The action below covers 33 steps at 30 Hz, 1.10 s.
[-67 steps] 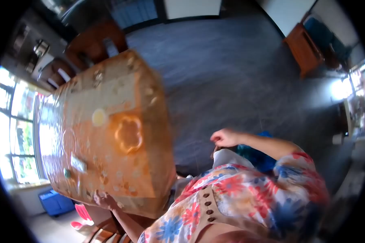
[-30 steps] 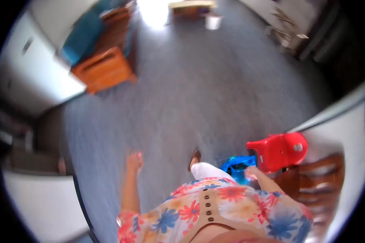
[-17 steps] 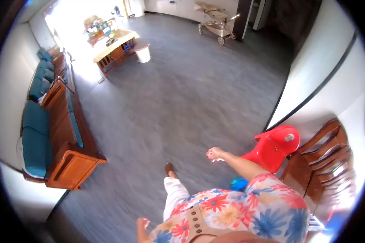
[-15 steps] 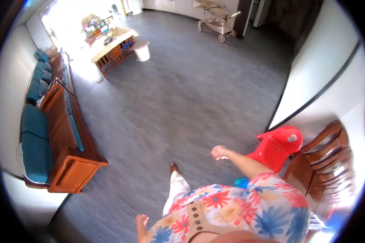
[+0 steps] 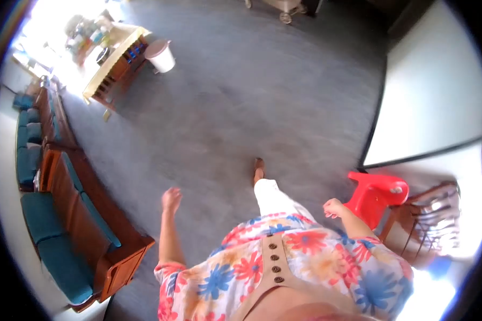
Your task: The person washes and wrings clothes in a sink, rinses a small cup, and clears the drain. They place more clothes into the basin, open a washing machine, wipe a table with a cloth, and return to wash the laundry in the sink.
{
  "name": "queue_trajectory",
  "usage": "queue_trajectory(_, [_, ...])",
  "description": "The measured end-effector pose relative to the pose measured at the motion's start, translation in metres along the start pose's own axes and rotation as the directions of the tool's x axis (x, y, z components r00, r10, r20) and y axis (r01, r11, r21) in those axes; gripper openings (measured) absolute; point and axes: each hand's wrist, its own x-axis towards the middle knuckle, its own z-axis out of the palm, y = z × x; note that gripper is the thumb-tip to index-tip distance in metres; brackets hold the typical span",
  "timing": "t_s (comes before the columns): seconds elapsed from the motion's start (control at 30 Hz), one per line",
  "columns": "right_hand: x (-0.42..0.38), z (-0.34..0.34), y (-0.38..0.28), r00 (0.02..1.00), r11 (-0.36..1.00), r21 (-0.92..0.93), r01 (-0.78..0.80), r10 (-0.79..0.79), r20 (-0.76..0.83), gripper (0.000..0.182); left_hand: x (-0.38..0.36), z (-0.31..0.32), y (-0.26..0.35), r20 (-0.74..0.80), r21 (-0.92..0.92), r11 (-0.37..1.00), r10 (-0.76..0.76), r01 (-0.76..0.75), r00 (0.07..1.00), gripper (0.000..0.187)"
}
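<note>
My left hand [image 5: 171, 200] is held out in front of me at the left, over the grey floor. Its fingers look loosely curled and somewhat blurred, and I see no object in them. On the other side, my right hand [image 5: 334, 208] is closed in a loose fist, with nothing visible in it. The red plastic chair [image 5: 374, 197] lies just beyond that hand; in this view its edge is close to my knuckles. One foot in a brown shoe [image 5: 258, 163] is stepped forward on the floor.
Wooden sofas with teal cushions [image 5: 64, 267] line the left wall. At the upper left are a cluttered table [image 5: 115, 59] and a white lidded bin [image 5: 160, 56]. A wooden chair [image 5: 412, 227] stands at the right by the wall. A wheeled cart [image 5: 285, 6] shows at the top edge.
I have moved forward across the floor. My left hand has swung forward and up, while my right hand has drawn back toward the red chair. The foot shown is farther forward.
</note>
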Motion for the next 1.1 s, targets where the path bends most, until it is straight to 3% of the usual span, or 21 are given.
queue_trajectory(0.03, [0.016, -0.014, -0.027, 1.0, 1.0, 0.029, 0.007, -0.007, -0.019, 0.015, 0.023, 0.025, 0.015, 0.141, 0.228, 0.962, 0.12, -0.151, 0.983, 0.019])
queue_trajectory(0.1, [0.041, -0.047, -0.094, 0.999, 1.0, -0.006, 0.014, -0.014, -0.05, 0.013, 0.06, 0.047, 0.017, 0.184, 0.271, 0.955, 0.067, -0.117, 0.981, 0.021])
queue_trajectory(0.13, [0.051, -0.061, -0.126, 0.998, 1.0, -0.021, 0.008, -0.01, -0.064, 0.012, 0.057, 0.063, 0.029, 0.183, 0.639, 0.748, 0.074, -0.176, 0.98, 0.023])
queue_trajectory(0.17, [0.072, -0.081, -0.164, 0.998, 0.995, -0.087, 0.053, -0.05, 0.041, 0.011, 0.053, 0.078, 0.043, 0.181, 0.892, 0.407, 0.074, -0.195, 0.981, 0.026])
queue_trajectory(0.2, [0.083, -0.101, -0.199, 0.984, 0.989, -0.02, 0.144, -0.141, 0.107, 0.011, 0.05, 0.086, 0.057, 0.142, 0.909, 0.397, -0.002, -0.13, 0.99, 0.026])
queue_trajectory(0.23, [0.074, -0.114, -0.252, 0.981, 0.982, 0.029, 0.188, -0.19, 0.048, 0.012, 0.047, 0.092, 0.067, 0.1, 0.92, 0.388, -0.08, -0.062, 0.992, 0.027])
queue_trajectory(0.3, [0.104, -0.136, -0.342, 0.953, 0.953, 0.021, 0.303, -0.303, -0.003, 0.016, 0.053, 0.092, 0.087, 0.067, 0.905, 0.426, -0.087, -0.024, 0.994, 0.028])
queue_trajectory(0.4, [0.12, -0.154, -0.486, 0.894, 0.892, 0.067, 0.448, -0.446, -0.037, 0.021, 0.112, 0.057, 0.069, -0.078, 0.874, 0.459, -0.188, 0.158, 0.979, 0.029])
queue_trajectory(0.5, [0.153, -0.155, -0.593, 0.841, 0.839, 0.061, 0.541, -0.54, -0.021, 0.023, 0.139, 0.084, 0.14, -0.286, 0.754, 0.462, -0.408, 0.467, 0.867, 0.025])
queue_trajectory(0.63, [0.177, -0.174, -0.687, 0.831, 0.831, 0.15, 0.536, -0.551, 0.084, 0.026, 0.248, 0.104, 0.217, -0.272, 0.747, 0.473, -0.426, 0.468, 0.863, 0.009])
queue_trajectory(0.67, [0.177, -0.182, -0.695, 0.863, 0.863, 0.147, 0.483, -0.497, 0.086, 0.025, 0.29, 0.102, 0.233, -0.274, 0.367, 0.685, -0.567, 0.63, 0.777, 0.01])
queue_trajectory(0.7, [0.185, -0.193, -0.698, 0.87, 0.876, 0.115, 0.469, -0.48, 0.109, 0.018, 0.315, 0.124, 0.264, -0.244, 0.763, 0.508, -0.347, 0.401, 0.905, 0.008])
queue_trajectory(0.73, [0.187, -0.203, -0.707, 0.912, 0.918, 0.095, 0.386, -0.395, 0.111, 0.018, 0.36, 0.131, 0.291, -0.226, 0.598, 0.664, -0.397, 0.448, 0.89, 0.013])
queue_trajectory(0.77, [0.194, -0.212, -0.712, 0.938, 0.938, 0.109, 0.329, -0.338, 0.074, 0.017, 0.396, 0.148, 0.318, -0.183, 0.607, 0.699, -0.34, 0.378, 0.922, 0.013])
queue_trajectory(0.83, [0.204, -0.231, -0.715, 0.975, 0.972, 0.081, 0.22, -0.221, -0.007, 0.016, 0.45, 0.207, 0.395, -0.002, 0.922, 0.387, -0.037, 0.016, 0.999, 0.014])
queue_trajectory(0.9, [0.209, -0.251, -0.723, 0.991, 0.989, 0.063, 0.134, -0.133, -0.022, 0.014, 0.509, 0.263, 0.462, 0.13, 0.946, 0.283, 0.119, -0.159, 0.984, 0.017])
queue_trajectory(0.97, [0.237, -0.274, -0.731, 1.0, 0.996, 0.09, -0.016, 0.018, -0.016, 0.008, 0.552, 0.327, 0.527, 0.211, 0.897, 0.344, 0.216, -0.277, 0.953, 0.018])
queue_trajectory(1.03, [0.255, -0.299, -0.762, 1.0, 1.0, 0.021, -0.02, 0.02, -0.024, 0.007, 0.585, 0.387, 0.58, 0.266, 0.819, 0.441, 0.273, -0.366, 0.924, 0.022])
queue_trajectory(1.07, [0.265, -0.314, -0.787, 0.999, 0.999, -0.044, -0.028, 0.026, -0.042, 0.008, 0.598, 0.407, 0.592, 0.269, 0.772, 0.513, 0.272, -0.376, 0.924, 0.024])
queue_trajectory(1.1, [0.266, -0.332, -0.83, 0.998, 0.994, -0.11, -0.022, 0.014, -0.066, 0.009, 0.635, 0.411, 0.579, 0.24, 0.671, 0.669, 0.212, -0.32, 0.947, 0.025])
